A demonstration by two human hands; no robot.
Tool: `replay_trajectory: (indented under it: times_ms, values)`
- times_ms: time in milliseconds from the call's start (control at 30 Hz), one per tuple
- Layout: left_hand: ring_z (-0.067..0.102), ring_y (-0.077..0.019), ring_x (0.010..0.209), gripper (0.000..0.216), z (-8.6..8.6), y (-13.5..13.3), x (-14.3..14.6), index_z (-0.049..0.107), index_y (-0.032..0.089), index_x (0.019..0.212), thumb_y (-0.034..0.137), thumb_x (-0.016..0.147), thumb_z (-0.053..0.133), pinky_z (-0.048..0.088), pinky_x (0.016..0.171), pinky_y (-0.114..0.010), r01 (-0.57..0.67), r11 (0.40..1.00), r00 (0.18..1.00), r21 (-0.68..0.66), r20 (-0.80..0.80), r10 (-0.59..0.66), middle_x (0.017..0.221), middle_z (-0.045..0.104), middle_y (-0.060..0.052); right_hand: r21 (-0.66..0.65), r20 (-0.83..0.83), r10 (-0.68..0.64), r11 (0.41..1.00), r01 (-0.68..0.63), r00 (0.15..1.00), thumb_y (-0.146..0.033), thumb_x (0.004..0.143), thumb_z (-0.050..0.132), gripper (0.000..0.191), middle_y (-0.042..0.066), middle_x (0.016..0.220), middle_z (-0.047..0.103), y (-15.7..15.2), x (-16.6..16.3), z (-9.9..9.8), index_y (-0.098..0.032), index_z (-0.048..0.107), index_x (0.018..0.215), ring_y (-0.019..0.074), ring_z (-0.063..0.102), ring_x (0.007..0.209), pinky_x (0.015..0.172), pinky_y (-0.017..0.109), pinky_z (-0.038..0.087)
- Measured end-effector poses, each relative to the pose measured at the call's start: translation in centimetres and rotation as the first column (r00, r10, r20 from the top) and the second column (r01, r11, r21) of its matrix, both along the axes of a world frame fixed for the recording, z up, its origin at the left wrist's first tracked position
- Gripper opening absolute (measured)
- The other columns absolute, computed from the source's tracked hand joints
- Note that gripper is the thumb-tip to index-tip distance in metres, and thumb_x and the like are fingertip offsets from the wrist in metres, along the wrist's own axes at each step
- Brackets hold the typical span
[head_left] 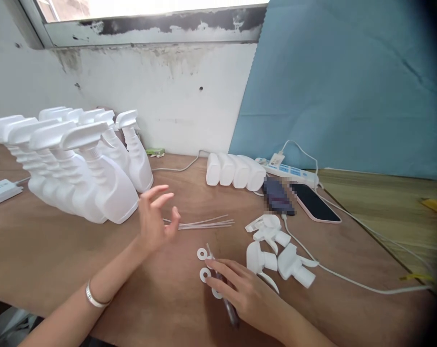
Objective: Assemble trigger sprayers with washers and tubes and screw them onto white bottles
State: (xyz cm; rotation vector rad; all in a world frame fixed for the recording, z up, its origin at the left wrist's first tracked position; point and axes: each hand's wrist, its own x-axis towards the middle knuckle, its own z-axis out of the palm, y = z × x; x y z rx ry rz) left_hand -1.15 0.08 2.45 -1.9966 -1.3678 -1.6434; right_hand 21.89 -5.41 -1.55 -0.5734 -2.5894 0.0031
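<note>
My left hand (pixel 155 221) is raised over the table, its fingers apart and curved, holding nothing. Behind its fingertips lie several thin white tubes (pixel 211 224). My right hand (pixel 243 291) is closed around a slim tool (pixel 231 311) with a dark handle and a thin pale shaft; its exact kind is not clear. White ring washers, one (pixel 202 254) near the shaft and another (pixel 205 275) beside my fingertips, lie flat; a further washer is partly covered. White trigger spray heads (pixel 296 265) rest just right of that hand.
White spray bottles (pixel 113 193) with heads on stand in rows at the left. Several white bottles (pixel 227 169) lie at the back, near a power strip (pixel 294 174). A dark phone (pixel 276 195), a pink-edged phone (pixel 317 205) and a white cable (pixel 348 284) occupy the right side.
</note>
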Motion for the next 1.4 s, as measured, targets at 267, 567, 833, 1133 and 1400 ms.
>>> replay_trajectory:
  times_ms: [267, 567, 833, 1133, 1400]
  values:
    - [0.029, -0.0276, 0.116, 0.075, 4.3, 0.9, -7.6, 0.029, 0.004, 0.118, 0.017, 0.056, 0.068, 0.033, 0.09, -0.04, -0.561, 0.804, 0.821, 0.195, 0.007, 0.571, 0.12, 0.03, -0.02, 0.001, 0.0, -0.111, 0.994, 0.111, 0.994, 0.001, 0.079, 0.029, 0.043, 0.013, 0.118, 0.053, -0.1, 0.3, -0.3, -0.015, 0.054, 0.11, 0.0195, 0.056, 0.096, 0.079, 0.033, 0.052]
    - [0.049, -0.0184, 0.098, 0.064, 4.1, 2.5, -8.7, 0.03, 0.012, 0.114, 0.019, 0.062, 0.068, 0.042, 0.084, -0.033, -0.442, 0.889, 0.886, 0.116, 0.213, 0.412, 0.115, 0.043, -0.014, -0.021, 0.014, -0.469, 0.883, 0.469, 0.883, -0.003, 0.074, 0.034, 0.034, 0.014, 0.109, 0.053, 0.2, 0.7, -0.9, -0.012, 0.051, 0.101, 0.0258, 0.055, 0.093, 0.073, 0.041, 0.052]
    - [0.051, -0.0128, 0.066, 0.055, 6.0, 1.7, -7.8, 0.045, 0.013, 0.105, 0.024, 0.058, 0.072, 0.042, 0.063, -0.028, -0.508, 0.861, 0.842, -0.028, 0.196, 0.503, 0.088, 0.059, -0.004, -0.158, -0.142, -0.359, 0.928, 0.337, 0.923, -0.005, 0.079, 0.035, 0.032, 0.012, 0.109, 0.051, -0.4, 0.4, -0.1, -0.015, 0.047, 0.108, 0.0235, 0.051, 0.102, 0.082, 0.039, 0.048]
    - [0.052, -0.0106, 0.063, 0.028, 8.3, -3.3, -2.4, 0.058, 0.014, 0.077, 0.018, 0.053, 0.073, 0.044, 0.058, -0.021, 0.131, 0.991, 0.741, -0.031, 0.667, -0.077, 0.069, 0.054, 0.001, -0.877, -0.441, -0.26, 0.328, -0.351, 0.859, -0.041, 0.075, 0.064, 0.059, 0.01, 0.126, 0.041, -1.3, 0.4, 1.3, -0.025, 0.033, 0.124, 0.0209, 0.048, 0.11, 0.093, 0.039, 0.041]
    - [0.049, -0.012, 0.067, 0.022, 6.8, -3.8, 1.0, 0.055, 0.017, 0.072, 0.035, 0.062, 0.064, 0.046, 0.057, -0.022, 0.778, 0.626, 0.3, -0.058, 0.909, -0.289, 0.077, 0.049, 0.0, -0.782, -0.548, -0.443, -0.03, -0.623, 0.71, -0.031, 0.065, 0.074, 0.059, 0.006, 0.112, 0.054, -0.9, 0.4, 2.1, -0.023, 0.045, 0.116, 0.0217, 0.051, 0.104, 0.087, 0.035, 0.042]
